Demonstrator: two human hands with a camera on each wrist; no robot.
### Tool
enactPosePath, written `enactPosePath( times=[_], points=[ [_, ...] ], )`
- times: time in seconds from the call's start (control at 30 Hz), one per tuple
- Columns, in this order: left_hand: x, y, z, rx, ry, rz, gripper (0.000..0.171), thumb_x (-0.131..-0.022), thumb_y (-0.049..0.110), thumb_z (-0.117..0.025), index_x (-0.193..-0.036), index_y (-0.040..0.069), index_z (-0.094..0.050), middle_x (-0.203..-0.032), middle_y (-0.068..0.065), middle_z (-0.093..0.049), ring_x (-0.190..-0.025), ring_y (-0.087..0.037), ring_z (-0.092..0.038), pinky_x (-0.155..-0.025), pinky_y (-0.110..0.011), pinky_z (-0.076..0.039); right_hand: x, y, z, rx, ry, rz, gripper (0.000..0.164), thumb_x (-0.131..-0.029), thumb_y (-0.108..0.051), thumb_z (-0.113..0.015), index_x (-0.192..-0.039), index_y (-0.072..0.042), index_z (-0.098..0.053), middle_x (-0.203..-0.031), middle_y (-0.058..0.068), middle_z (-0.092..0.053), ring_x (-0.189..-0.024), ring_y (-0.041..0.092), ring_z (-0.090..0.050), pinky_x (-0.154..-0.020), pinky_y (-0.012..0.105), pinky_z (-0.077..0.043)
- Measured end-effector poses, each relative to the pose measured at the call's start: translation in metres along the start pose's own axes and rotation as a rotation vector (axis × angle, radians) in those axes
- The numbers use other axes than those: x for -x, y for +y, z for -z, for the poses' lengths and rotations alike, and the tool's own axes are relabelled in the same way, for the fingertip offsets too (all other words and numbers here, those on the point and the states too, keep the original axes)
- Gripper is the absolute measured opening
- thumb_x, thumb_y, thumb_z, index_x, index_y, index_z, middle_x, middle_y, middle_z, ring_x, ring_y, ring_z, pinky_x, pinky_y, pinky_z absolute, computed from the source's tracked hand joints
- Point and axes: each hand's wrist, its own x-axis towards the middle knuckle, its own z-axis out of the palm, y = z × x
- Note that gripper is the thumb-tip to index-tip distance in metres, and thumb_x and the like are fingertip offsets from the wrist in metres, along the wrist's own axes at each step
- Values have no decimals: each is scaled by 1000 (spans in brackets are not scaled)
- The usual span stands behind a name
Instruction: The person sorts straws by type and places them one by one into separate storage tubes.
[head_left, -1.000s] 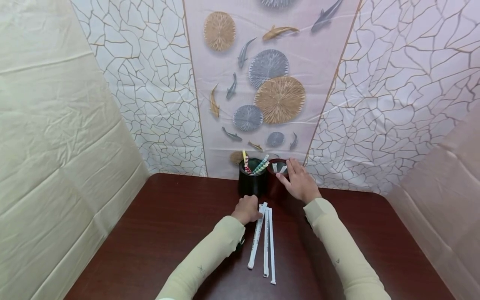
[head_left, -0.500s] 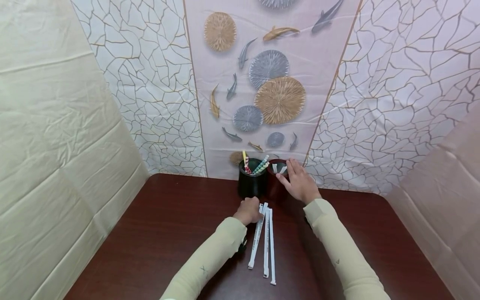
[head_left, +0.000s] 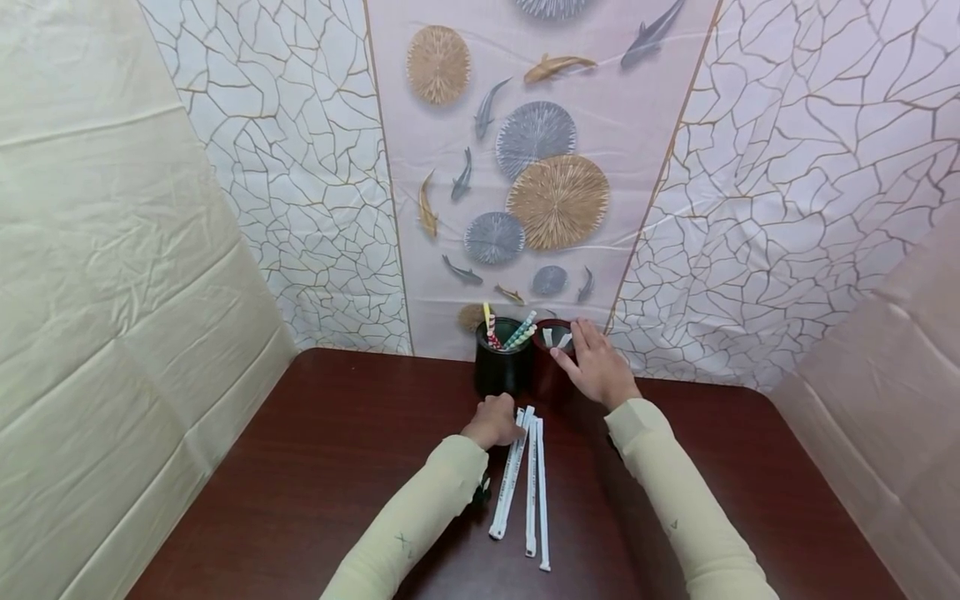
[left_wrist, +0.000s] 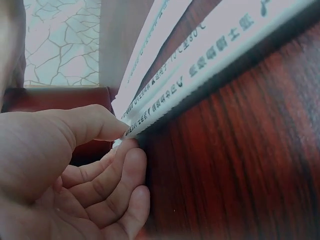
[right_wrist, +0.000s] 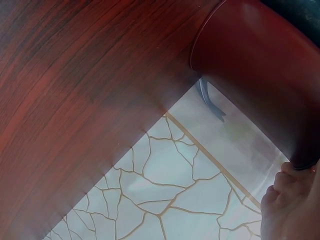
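Wrapped straw [head_left: 507,490] in L hand [head_left: 492,421], near end slightly L vs. earlier

Chinese print [left_wrist: 220,46], “80°C” [left_wrist: 194,38], on a white wrapper [left_wrist: 240,26]

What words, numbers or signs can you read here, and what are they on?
"80°C": on the nearer white paper strip, pinched by the left hand.
Chinese-looking characters on that strip and the neighbouring strip: too blurred to read reliably.
"X"-like mark: on the left sleeve.
"V"-like mark: on the right sleeve.
Strip print in the head view: too small to read.
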Motion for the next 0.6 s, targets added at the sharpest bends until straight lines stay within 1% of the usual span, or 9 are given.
enactPosePath(
  times=[0.13,0.2,0.33,0.37,0.4,0.43,0.53,0.57,0.6],
  points=[
    [-3,-3,2,2,-11,2,25,-94,26,-81,-99,6,-67,-87,-8,-64,-84,-24,-61,-74,-39,-54,0,0,1,3,-2,7,89,-110,-64,-33,-167,4,-19,-176,24,-16,-164,42,-15,-132,58,-22],
    [-11,-9,0,-24,-11,3,26,-94,30,-81,-97,10,-66,-86,-5,-62,-85,-23,-61,-75,-39,-54,-1,-1,2,6,-6,7,89,-110,-64,-32,-167,4,-18,-176,24,-16,-164,42,-15,-132,58,-22],
    [-38,-30,-16,-46,16,-36,27,-92,37,-81,-88,14,-65,-82,-2,-63,-84,-25,-62,-74,-39,-54,-1,-1,3,10,-8,10,90,-110,-64,-32,-167,4,-18,-176,25,-16,-164,42,-15,-132,58,-22],
    [-41,-32,-17,-53,18,-46,28,-92,37,-80,-85,15,-65,-80,-1,-63,-83,-25,-62,-74,-39,-54,-1,-1,2,10,-7,12,89,-110,-64,-32,-167,4,-19,-176,25,-16,-164,42,-15,-132,58,-22],
    [-42,-34,-16,-37,14,-55,28,-92,36,-81,-82,14,-65,-78,-2,-64,-81,-26,-63,-73,-40,-55,-1,-1,2,10,-7,13,89,-110,-64,-32,-167,5,-19,-176,25,-16,-164,42,-16,-132,58,-22],
    [-40,-33,-16,-47,30,-75,29,-93,34,-80,-79,13,-65,-76,-3,-65,-82,-26,-64,-74,-40,-55,-2,-1,2,9,-6,16,89,-110,-64,-32,-167,5,-19,-176,25,-16,-164,43,-16,-132,57,-21],
    [-36,-32,-9,-39,29,-91,36,-93,32,-79,-68,14,-61,-66,-2,-62,-74,-23,-63,-74,-38,-55,-2,0,2,9,-8,18,89,-110,-64,-32,-166,5,-19,-176,25,-16,-164,43,-16,-133,57,-20],
    [-35,-33,-7,-21,30,-98,39,-93,31,-79,-63,14,-59,-62,-2,-61,-70,-21,-62,-73,-37,-54,-1,0,1,9,-9,18,90,-110,-64,-31,-166,5,-19,-176,25,-16,-164,43,-16,-133,57,-20],
    [-38,-36,-8,-13,39,-105,41,-92,31,-79,-61,15,-58,-60,-1,-60,-68,-20,-61,-72,-36,-53,-1,1,1,10,-12,16,90,-110,-64,-31,-167,5,-19,-176,25,-16,-164,42,-16,-133,57,-20]
  ],
)
